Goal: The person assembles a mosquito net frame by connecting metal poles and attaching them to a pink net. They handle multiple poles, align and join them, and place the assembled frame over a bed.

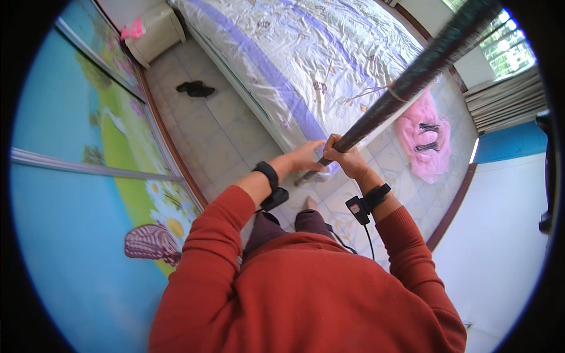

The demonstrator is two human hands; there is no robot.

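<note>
My right hand (348,159) is wrapped around a long dark pole (393,101), close to its lower end. The pole slants up to the upper right, passing very near the camera, and a thin cord (397,95) is tied around it. My left hand (303,158), blurred, is beside the pole just below the right hand. Its thumb and fingers are spread apart, and whether they touch the pole I cannot tell. Below both hands, the pole's narrow end (304,178) points down over the tiled floor.
A bed (282,66) with a white and purple plastic-looking cover stands ahead. Pink netting (426,145) with dark sticks lies on the floor at right. Sliding wardrobe doors (66,110) line the left. A black item (195,89) lies near a cream nightstand (156,35). A barred window (507,48) is upper right.
</note>
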